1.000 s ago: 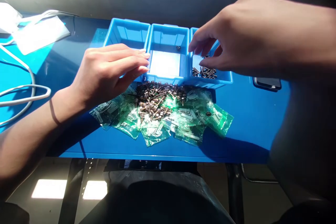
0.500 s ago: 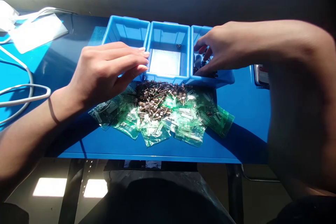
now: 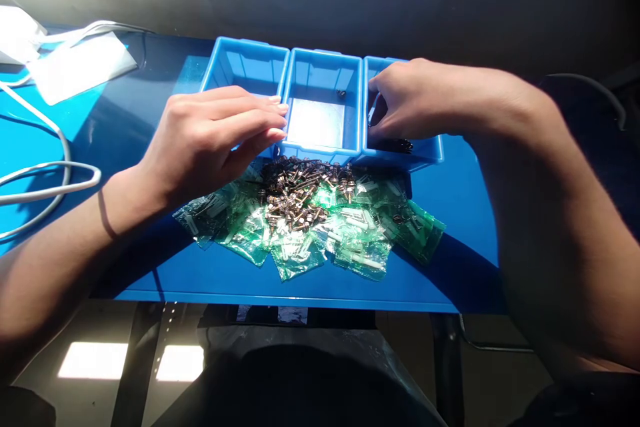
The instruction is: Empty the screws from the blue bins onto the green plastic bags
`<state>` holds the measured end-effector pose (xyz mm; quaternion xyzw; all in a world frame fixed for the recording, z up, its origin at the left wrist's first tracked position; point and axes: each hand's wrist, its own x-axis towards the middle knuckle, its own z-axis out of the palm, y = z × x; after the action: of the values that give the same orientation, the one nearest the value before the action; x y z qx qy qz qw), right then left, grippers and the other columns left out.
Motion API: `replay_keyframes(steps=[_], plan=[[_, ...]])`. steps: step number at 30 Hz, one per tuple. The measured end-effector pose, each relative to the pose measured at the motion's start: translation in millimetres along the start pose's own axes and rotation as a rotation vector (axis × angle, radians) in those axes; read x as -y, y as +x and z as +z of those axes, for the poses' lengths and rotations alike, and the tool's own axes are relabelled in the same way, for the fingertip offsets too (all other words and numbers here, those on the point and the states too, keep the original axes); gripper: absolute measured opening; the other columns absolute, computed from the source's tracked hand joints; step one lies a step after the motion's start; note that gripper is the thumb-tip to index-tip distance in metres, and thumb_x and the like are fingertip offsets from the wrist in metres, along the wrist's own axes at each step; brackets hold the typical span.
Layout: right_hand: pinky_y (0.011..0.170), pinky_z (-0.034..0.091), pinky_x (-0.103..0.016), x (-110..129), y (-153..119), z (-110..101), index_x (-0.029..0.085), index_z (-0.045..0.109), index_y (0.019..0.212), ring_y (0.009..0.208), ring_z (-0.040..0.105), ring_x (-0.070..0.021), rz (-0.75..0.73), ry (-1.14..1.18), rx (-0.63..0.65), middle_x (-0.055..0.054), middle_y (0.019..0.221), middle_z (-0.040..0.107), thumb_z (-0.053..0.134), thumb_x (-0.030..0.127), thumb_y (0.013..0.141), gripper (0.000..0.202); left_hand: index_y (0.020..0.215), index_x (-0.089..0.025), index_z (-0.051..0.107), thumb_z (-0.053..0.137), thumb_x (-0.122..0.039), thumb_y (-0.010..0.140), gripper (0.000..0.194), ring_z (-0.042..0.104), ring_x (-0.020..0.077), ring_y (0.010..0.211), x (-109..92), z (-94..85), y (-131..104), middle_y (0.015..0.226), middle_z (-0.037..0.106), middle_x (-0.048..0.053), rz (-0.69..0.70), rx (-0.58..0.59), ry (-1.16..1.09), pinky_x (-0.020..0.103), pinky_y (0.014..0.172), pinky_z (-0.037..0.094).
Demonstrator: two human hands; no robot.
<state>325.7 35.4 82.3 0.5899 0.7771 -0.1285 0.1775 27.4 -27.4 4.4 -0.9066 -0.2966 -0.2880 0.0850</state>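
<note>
Grip? Can't tell, my right hand is wrist-bent into the right blue bin, fingertips hidden; left hand loosely outstretched.

My left hand hangs palm down, fingers held close together and gently bent, at the end of a slanting forearm. My right hand points downward, fingers partly hidden, the arm sharply bent.
</note>
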Motion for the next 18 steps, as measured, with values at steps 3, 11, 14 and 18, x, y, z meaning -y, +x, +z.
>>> replay_keyframes(steps=[3, 11, 14, 18], plan=[[0.064, 0.048, -0.035, -0.8, -1.9, -1.6, 0.022, 0.076, 0.11, 0.074, 0.066, -0.0178, 0.01, -0.009, -0.019, -0.006, 0.102, 0.079, 0.084, 0.028, 0.095, 0.018, 0.139, -0.032, 0.072, 0.066, -0.029, 0.118, 0.022, 0.083, 0.0208, 0.129, -0.3, 0.2, -0.4, 0.14, 0.083, -0.005, -0.014, 0.01, 0.001, 0.04, 0.11, 0.074], [0.062, 0.048, -0.036, 6.6, -3.2, -0.9, 0.02, 0.074, 0.107, 0.074, 0.068, -0.022, 0.07, -0.035, -0.005, -0.011, 0.101, 0.078, 0.078, 0.032, 0.096, 0.017, 0.133, -0.028, 0.073, 0.068, -0.026, 0.117, 0.017, 0.084, 0.0227, 0.128, -0.7, 0.0, 1.3, 0.138, 0.084, -0.001, 0.004, -0.001, 0.0, 0.041, 0.106, 0.075], [0.062, 0.049, -0.037, 7.4, -0.9, 1.0, 0.02, 0.076, 0.108, 0.074, 0.067, -0.0223, 0.072, -0.019, -0.006, -0.012, 0.104, 0.079, 0.075, 0.029, 0.095, 0.016, 0.134, -0.028, 0.074, 0.068, -0.025, 0.117, 0.018, 0.085, 0.0231, 0.127, -1.0, 0.0, 2.0, 0.138, 0.084, -0.001, 0.011, -0.007, 0.005, 0.043, 0.105, 0.076], [0.063, 0.049, -0.039, 4.7, 2.8, 4.5, 0.018, 0.079, 0.11, 0.073, 0.065, -0.0245, 0.077, -0.01, -0.037, -0.015, 0.103, 0.078, 0.071, 0.024, 0.094, 0.018, 0.137, -0.031, 0.073, 0.065, -0.028, 0.118, 0.02, 0.084, 0.0222, 0.128, -1.8, 0.1, 1.8, 0.138, 0.084, -0.003, 0.003, 0.002, 0.008, 0.043, 0.106, 0.077]])
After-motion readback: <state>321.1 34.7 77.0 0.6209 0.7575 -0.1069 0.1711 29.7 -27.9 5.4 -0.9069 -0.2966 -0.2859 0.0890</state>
